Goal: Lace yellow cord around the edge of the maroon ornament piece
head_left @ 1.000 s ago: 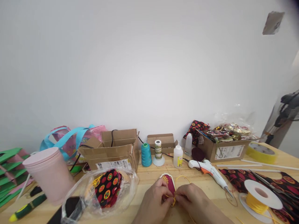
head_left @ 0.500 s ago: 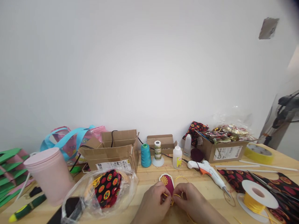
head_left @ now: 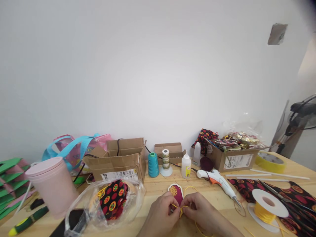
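Low in the middle of the picture, my left hand [head_left: 161, 215] and my right hand [head_left: 201, 212] meet over the wooden table [head_left: 158, 187]. Both pinch a thin yellow cord [head_left: 183, 208] just in front of a small maroon fabric ornament [head_left: 176, 193] with a white edge and a gold emblem. The cord loops behind the ornament and trails off to the right of my right hand. The fingers of both hands are curled tight on the cord.
A white glue gun [head_left: 218, 182], glue bottle [head_left: 186, 166], teal thread cone [head_left: 153, 164] and striped spool [head_left: 166, 162] stand behind. Cardboard boxes [head_left: 118, 161] [head_left: 233, 157], a pink cup [head_left: 50, 184], a plastic bag of patterned fabric [head_left: 111, 199], a yellow cord spool [head_left: 268, 207] and yellow tape [head_left: 273, 161] surround.
My view has drifted slightly to the right. My hands stay together at the ornament, working the yellow cord with small finger movements; nothing was picked up or put down.
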### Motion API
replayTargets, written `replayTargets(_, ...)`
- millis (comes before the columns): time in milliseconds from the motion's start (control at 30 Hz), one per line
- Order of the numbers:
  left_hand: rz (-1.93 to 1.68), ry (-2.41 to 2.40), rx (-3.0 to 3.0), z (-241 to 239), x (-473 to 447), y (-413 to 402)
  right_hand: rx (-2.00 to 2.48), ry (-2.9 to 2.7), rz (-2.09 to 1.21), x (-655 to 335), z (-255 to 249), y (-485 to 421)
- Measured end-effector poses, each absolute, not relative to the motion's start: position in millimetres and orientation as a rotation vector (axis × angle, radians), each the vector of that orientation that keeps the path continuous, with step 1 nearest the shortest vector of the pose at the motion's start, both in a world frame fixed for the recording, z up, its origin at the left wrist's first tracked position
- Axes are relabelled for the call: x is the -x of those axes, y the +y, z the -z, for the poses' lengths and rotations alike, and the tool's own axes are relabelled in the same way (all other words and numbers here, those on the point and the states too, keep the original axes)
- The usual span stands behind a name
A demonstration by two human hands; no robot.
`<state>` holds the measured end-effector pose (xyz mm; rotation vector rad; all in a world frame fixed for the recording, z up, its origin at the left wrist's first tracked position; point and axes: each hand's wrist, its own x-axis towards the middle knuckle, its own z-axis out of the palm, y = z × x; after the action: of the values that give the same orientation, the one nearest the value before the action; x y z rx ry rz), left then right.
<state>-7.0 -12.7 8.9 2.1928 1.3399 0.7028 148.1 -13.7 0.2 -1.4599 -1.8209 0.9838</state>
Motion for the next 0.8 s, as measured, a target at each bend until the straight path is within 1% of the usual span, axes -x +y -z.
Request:
replayTargets(133, -0.707, 1.331, -2.190, -8.6, 7.1, -11.4, 1.381, -1.853, -0.992, -146.1, -0.8, -11.8)
replayTargets(633, -0.702, 1.255, -2.125, -15.7, 5.0, -9.6, 1.366, -1.786, -0.983, -143.2, 3.3, -12.1)
replayTargets(800, -0.664, 1.207, -2.200, -18.2, 4.1, -10.1, 1.370, -1.725, -0.970, -142.9, -0.2, -12.4)
